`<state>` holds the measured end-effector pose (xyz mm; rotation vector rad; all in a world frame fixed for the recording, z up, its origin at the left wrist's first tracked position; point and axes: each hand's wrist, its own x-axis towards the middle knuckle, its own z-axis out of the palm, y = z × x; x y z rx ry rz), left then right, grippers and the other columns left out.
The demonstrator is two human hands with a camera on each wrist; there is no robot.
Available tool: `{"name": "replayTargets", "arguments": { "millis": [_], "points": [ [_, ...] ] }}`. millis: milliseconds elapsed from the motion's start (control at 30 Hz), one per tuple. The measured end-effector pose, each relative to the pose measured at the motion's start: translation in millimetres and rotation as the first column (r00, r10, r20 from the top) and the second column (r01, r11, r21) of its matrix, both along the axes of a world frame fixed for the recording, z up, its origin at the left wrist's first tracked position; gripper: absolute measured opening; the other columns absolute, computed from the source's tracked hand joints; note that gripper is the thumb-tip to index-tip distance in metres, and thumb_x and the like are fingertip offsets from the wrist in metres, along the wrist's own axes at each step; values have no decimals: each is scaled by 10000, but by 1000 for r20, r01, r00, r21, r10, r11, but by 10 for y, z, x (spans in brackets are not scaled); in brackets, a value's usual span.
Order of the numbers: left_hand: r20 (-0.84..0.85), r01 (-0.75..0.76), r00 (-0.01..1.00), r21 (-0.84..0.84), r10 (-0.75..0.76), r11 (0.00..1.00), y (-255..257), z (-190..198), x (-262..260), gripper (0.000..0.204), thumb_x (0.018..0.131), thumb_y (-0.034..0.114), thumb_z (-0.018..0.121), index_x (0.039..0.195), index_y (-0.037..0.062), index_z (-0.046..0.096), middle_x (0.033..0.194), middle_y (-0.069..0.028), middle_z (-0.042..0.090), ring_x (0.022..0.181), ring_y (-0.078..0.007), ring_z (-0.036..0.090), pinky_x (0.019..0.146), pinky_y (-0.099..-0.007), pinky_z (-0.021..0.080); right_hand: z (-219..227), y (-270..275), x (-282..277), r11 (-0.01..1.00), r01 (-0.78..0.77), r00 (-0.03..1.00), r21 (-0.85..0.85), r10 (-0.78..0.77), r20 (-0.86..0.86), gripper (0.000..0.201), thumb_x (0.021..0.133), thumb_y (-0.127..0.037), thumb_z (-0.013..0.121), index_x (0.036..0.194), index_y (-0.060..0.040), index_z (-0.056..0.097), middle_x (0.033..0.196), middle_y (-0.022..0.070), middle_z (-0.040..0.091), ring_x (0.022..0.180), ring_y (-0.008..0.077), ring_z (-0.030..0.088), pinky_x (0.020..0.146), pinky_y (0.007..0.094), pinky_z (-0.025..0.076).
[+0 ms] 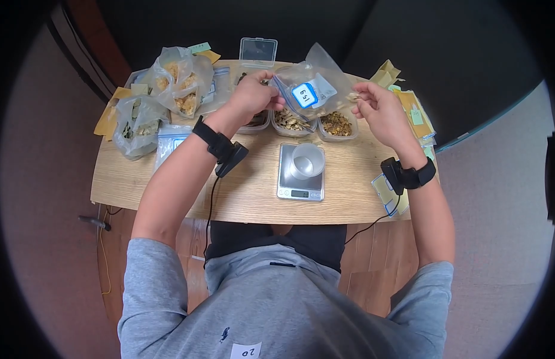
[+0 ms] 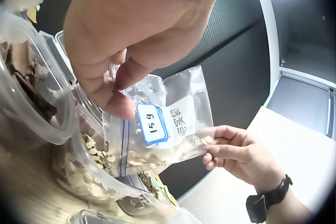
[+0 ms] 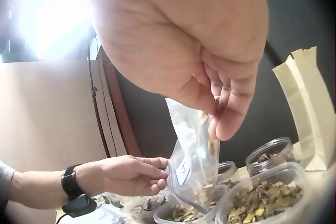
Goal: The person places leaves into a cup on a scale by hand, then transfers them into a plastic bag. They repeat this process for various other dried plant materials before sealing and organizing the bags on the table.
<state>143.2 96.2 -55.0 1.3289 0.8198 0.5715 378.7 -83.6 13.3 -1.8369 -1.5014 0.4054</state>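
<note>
A clear zip bag (image 1: 310, 90) with a blue-edged "15g" label (image 2: 152, 123) hangs tilted over the food tubs, its zip edge lower in both wrist views. My left hand (image 1: 253, 96) pinches the bag near one end of that zip. At the opposite corner, my right hand (image 1: 380, 113) pinches the plastic with pale dried pieces (image 2: 206, 141) by the fingertips. More pale slices (image 2: 144, 160) lie inside along the bag's lower side. Directly below is a tub of pale dried slices (image 1: 291, 121), partly covered by the bag.
A tub of yellow-brown pieces (image 1: 337, 124) stands right of the middle tub. In front, a clear cup (image 1: 307, 160) sits on a digital scale (image 1: 288, 186). Plastic bags (image 1: 140, 125) of dried goods crowd the left; paper packets (image 1: 416, 116) line the right edge.
</note>
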Motion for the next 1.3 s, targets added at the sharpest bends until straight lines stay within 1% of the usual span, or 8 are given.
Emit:
{"name": "replayTargets", "arguments": {
  "millis": [167,333,400,567,633,767,1067,1300],
  "points": [
    [-8,-23,1000,-6,23,1000,-29,-53,13,247,1122,81,492,1313,-54,572,1068,-133,695,868,-166,722,856,-309,650,41,72,-59,997,10,998,71,-6,-55,251,1028,-6,589,1248,75,680,1043,137,771,893,168,770,818,313,626],
    [-36,-45,998,-12,44,999,-29,-69,-24,249,1142,133,468,1238,-70,577,1045,-136,689,872,-176,725,849,-313,651,97,78,-84,996,65,997,59,-62,-41,197,1055,-95,638,1138,52,739,926,102,786,812,138,769,726,265,617],
    [16,-85,996,-67,86,994,-34,-86,-31,239,1117,92,469,1187,-103,587,1031,-160,709,822,-187,751,784,-298,668,153,72,-133,994,87,996,66,-84,-42,199,1058,-106,637,1130,47,742,918,96,787,801,133,768,717,258,613],
    [41,-99,994,-91,104,991,-5,-145,-64,245,1122,110,471,1176,-104,576,1036,-170,713,800,-185,747,784,-297,666,175,93,-93,987,110,993,122,-105,-44,221,1069,-148,631,1108,37,745,902,91,787,767,134,762,702,267,600],
    [41,-98,994,-93,102,991,-11,-134,-71,247,1124,116,471,1173,-102,575,1037,-172,714,795,-184,746,783,-298,666,169,102,-66,979,72,994,192,-87,71,236,1074,-172,623,1101,27,746,883,92,783,744,143,752,704,290,592],
    [41,-91,995,-80,95,993,-26,-120,-60,252,1127,120,465,1171,-102,576,1037,-171,715,796,-182,745,784,-298,667,165,136,-103,969,65,993,238,-86,81,235,1072,-182,625,1104,20,741,853,91,773,721,151,740,704,304,584],
    [41,-104,993,-82,108,991,-21,-145,-69,257,1132,131,465,1164,-100,573,1023,-167,713,799,-184,746,785,-305,666,104,181,-153,966,60,996,250,-75,52,210,1072,-160,621,1082,20,728,821,87,762,709,141,729,687,299,587],
    [25,-95,995,-63,97,993,-37,-124,-43,239,1127,125,471,1175,-94,552,1023,-176,713,796,-189,748,780,-306,663,29,250,-139,955,59,994,291,-30,-106,203,1089,-171,612,1111,5,708,860,63,750,758,106,719,694,270,592]
  ]
}}
